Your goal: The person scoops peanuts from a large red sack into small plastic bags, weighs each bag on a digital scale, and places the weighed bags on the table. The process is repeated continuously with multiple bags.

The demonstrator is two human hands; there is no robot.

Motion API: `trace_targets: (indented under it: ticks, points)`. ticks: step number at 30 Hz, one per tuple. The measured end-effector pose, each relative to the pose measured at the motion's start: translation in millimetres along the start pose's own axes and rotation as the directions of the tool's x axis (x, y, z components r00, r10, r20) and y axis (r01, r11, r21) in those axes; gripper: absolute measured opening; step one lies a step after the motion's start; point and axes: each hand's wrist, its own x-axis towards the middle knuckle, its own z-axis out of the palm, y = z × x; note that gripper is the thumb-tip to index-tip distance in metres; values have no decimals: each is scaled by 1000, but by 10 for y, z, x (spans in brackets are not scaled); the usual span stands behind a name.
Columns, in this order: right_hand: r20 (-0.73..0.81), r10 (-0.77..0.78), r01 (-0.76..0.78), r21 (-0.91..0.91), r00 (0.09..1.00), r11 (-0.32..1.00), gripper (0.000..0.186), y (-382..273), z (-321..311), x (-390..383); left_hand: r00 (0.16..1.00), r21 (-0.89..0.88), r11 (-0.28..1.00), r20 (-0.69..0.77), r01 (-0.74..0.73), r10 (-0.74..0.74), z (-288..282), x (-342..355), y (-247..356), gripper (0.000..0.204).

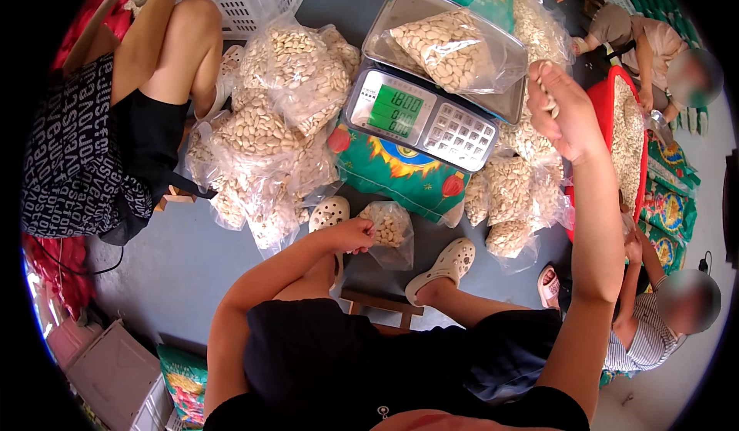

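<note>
On the digital scale's metal tray (412, 6) rests a clear plastic bag of pale seeds (446, 50). The scale's panel (419, 119) has a lit green display and a keypad. My right hand (562, 111) is raised beside the tray's right end, fingers curled around a few pale seeds. Low between my feet, my left hand (352, 235) is closed at the left edge of a small clear plastic bag (391, 227) with some seeds in it. Its fingertips are partly hidden. Under the scale lies a green printed sack (400, 173).
Filled seed bags (265, 131) are heaped left of the scale, more (512, 188) to its right. A red tub (627, 138) of seeds stands at the right, near co-workers. Another person sits at the left. A white crate (246, 0) stands at the back left.
</note>
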Motion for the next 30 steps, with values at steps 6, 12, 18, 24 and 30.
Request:
trace_targets:
  ticks: [6, 12, 18, 24, 30]
  points:
    - [358, 634, -359, -591, 686, 723, 20, 1315, 541, -278, 999, 7, 1000, -39, -5, 6, 3, -36, 54, 11]
    - [224, 391, 7, -874, 893, 486, 38, 2982, 1036, -425, 998, -7, 1000, -55, -24, 23, -3, -103, 100, 11]
    - [216, 146, 175, -952, 965, 251, 34, 2588, 750, -477, 999, -13, 1000, -46, -25, 25, -51, -112, 27, 9]
    - [-119, -840, 195, -946, 529, 257, 16, 541, 161, -7, 999, -15, 1000, -48, -26, 25, -58, -113, -33, 9]
    - [-483, -61, -178, -433, 873, 884, 70, -152, 10, 626, 998, 9, 1000, -53, 24, -24, -8, -133, 171, 8]
